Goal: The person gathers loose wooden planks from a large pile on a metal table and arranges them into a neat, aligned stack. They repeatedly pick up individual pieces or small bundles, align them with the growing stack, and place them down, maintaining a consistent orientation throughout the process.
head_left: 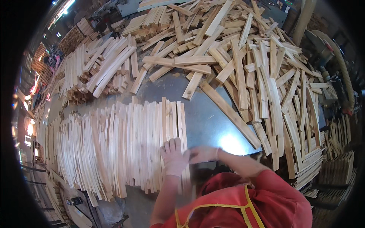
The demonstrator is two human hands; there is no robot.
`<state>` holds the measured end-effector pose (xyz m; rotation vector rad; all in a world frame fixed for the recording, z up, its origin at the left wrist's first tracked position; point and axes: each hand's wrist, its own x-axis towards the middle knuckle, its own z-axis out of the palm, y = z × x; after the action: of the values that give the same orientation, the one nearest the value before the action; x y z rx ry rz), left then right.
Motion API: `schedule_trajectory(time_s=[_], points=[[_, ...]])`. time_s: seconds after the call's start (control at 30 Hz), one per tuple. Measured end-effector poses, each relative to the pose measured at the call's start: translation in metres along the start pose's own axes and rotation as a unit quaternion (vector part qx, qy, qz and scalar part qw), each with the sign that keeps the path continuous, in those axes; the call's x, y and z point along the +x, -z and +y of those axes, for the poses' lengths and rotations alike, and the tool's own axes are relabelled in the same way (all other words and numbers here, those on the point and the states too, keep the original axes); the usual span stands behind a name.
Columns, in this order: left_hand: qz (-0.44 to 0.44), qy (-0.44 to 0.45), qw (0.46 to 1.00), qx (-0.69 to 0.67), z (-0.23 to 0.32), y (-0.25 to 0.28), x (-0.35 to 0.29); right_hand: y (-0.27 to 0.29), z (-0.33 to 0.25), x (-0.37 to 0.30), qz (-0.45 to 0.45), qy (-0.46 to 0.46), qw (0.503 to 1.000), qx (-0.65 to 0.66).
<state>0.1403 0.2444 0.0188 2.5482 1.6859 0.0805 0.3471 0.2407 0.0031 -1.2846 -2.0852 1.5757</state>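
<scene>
My left hand [174, 156], which looks gloved, lies with fingers stretched out on the right end of a long row of wooden slats [129, 140]. The slats stand packed side by side on the metal table, pointing away from me. Beside the left thumb is my right hand [205, 154], reaching in from the right and smeared by motion. Its fingers are too blurred to show whether they hold anything. Under and just past the left hand, the last slats of the row [183, 125] sit slightly apart.
A big loose heap of wooden boards [262, 76] covers the table's back and right. One long board [230, 114] slants across the grey metal tabletop [203, 131]. Stacked slats [80, 72] stand at the back left. A ribbed hose [344, 68] hangs at the right.
</scene>
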Motion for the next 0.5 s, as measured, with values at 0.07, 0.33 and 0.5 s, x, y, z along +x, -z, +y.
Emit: schedule_trajectory(time_s=[0.07, 0.33, 0.5], points=[[0.014, -0.001, 0.999, 0.029, 0.007, -0.005, 0.003, 0.078, 0.032, -0.011, 0.175, -0.061, 0.982, -0.025], [0.068, 0.001, 0.998, -0.009, 0.007, -0.001, 0.007, 0.311, 0.086, -0.019, 0.454, -0.428, 0.695, -0.357], [0.105, -0.012, 0.993, -0.047, 0.012, 0.013, 0.015, 0.334, 0.115, -0.024, 0.514, -0.411, 0.705, -0.264]])
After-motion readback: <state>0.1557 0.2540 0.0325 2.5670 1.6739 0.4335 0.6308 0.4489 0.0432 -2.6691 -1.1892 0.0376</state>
